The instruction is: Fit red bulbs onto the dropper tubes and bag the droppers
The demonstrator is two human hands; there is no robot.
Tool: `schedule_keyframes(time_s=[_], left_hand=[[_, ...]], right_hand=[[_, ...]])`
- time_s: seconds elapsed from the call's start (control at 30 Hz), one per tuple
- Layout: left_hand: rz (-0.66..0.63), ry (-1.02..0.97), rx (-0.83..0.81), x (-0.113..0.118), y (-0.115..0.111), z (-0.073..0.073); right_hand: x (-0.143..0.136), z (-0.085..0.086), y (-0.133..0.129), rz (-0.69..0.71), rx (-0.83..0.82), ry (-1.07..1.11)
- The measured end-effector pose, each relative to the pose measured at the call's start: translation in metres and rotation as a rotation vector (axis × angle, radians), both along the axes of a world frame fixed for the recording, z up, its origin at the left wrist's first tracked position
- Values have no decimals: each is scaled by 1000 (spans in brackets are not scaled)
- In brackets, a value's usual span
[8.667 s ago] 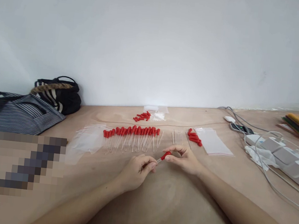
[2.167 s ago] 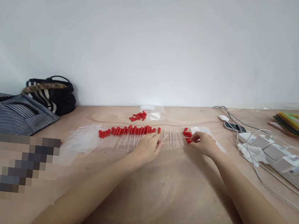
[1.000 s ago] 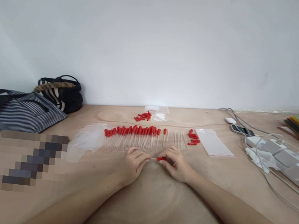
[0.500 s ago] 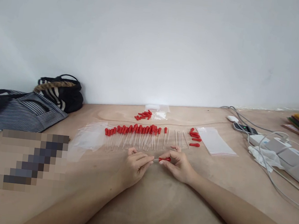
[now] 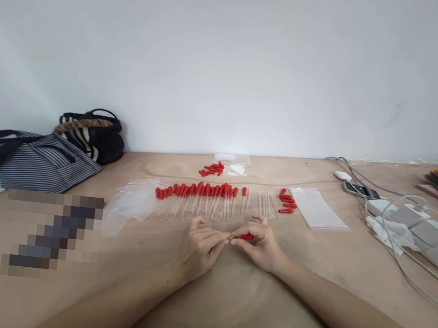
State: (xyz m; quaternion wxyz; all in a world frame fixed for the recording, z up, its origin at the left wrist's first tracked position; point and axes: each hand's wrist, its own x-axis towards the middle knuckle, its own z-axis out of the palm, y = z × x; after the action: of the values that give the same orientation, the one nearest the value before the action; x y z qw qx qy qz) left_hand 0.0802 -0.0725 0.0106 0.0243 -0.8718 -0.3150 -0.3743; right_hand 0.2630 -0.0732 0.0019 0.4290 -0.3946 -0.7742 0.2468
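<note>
My left hand (image 5: pixel 206 245) is closed in a pinch on a thin clear dropper tube, most of which its fingers hide. Between the thumb and fingers of my right hand (image 5: pixel 258 244) is a red rubber bulb (image 5: pixel 248 237), lying level and in line with the tube. The fingertips of both hands meet where bulb and tube come together, so how far one sits over the other cannot be seen. Just beyond lies a row of droppers with red bulbs (image 5: pixel 200 189). Several bare glass tubes (image 5: pixel 265 204) and loose red bulbs (image 5: pixel 287 205) lie to its right.
Clear plastic bags (image 5: pixel 133 199) lie left of the row, and a flat zip bag (image 5: pixel 322 209) lies right. More red bulbs (image 5: pixel 212 170) and tubes (image 5: pixel 236 169) are near the wall. Striped bags (image 5: pixel 46 167) stand left; a power strip (image 5: pixel 427 227) with cables lies right.
My hands have drawn together: the left fingertips now touch the right ones, and the short length of tube that showed between them is covered. The view has shifted slightly.
</note>
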Motion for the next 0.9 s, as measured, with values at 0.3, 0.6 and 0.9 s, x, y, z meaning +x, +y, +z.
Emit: schedule_keyframes(time_s=[0.3, 0.6, 0.9], left_hand=[[96, 56, -24, 1, 4, 3], [345, 155, -465, 32, 33, 21], [566, 292, -456, 69, 93, 24]], right_hand=[[21, 8, 16, -240, 99, -139], [93, 14, 44, -750, 177, -486], [98, 16, 46, -770, -37, -669]])
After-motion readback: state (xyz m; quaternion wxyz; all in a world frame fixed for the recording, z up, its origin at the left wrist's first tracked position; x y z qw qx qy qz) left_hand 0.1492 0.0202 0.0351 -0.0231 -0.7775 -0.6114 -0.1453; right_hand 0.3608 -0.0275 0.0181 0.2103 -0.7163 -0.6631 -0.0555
